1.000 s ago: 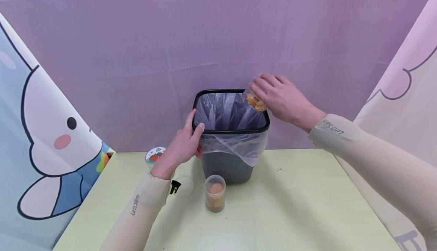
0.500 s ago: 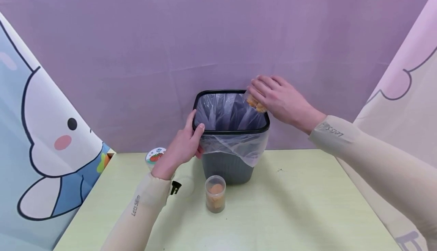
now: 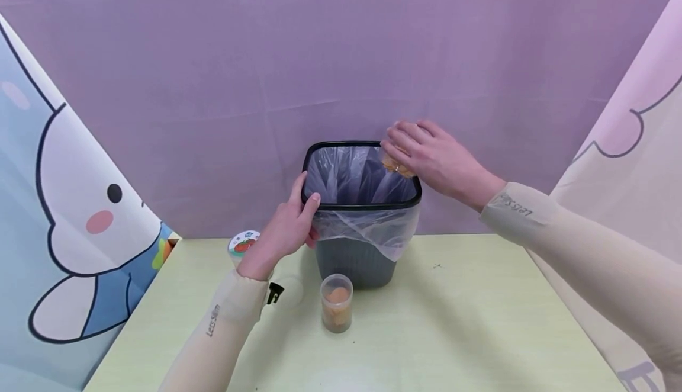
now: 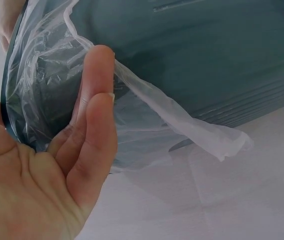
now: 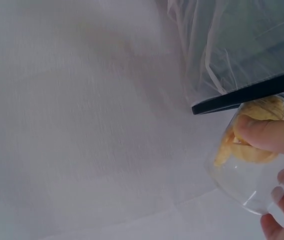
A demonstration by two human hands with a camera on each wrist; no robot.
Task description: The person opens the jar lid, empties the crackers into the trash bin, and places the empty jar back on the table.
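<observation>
The bin (image 3: pixel 354 264) stood near the back edge of the table (image 3: pixel 511 321), close to the lilac cloth (image 3: pixel 341 54), which left me little depth behind its black rim (image 3: pixel 364 206). The bag (image 3: pixel 367 226) was folded over that rim, its loose lower edge hanging down the outside. On my screen the widest stretch of table top lay to the right of the bin, under the raised right arm. In front, room was tighter: a second cup (image 3: pixel 336 306), with orange pieces in it, stood upright just before the bin's base, and a pale lid (image 3: pixel 291 292) lay to its left. A third cup (image 3: pixel 244 243), with a printed top, was partly hidden by the left wrist. I had the left hand (image 3: pixel 285 229) pinching the rim at the front left, thumb on one side, fingers on the outside against the bag. The right hand (image 3: pixel 439 158) was wrapped round a clear cup (image 5: pixel 249 187), tilted at the rim's right side, with yellow snacks (image 5: pixel 254 154) towards its bin-side end. I could not tell whether this cup touched the rim. Against half a second before, the right hand sat slightly lower and its fingers covered more of the cup; left hand, bin and second cup kept their places.
</observation>
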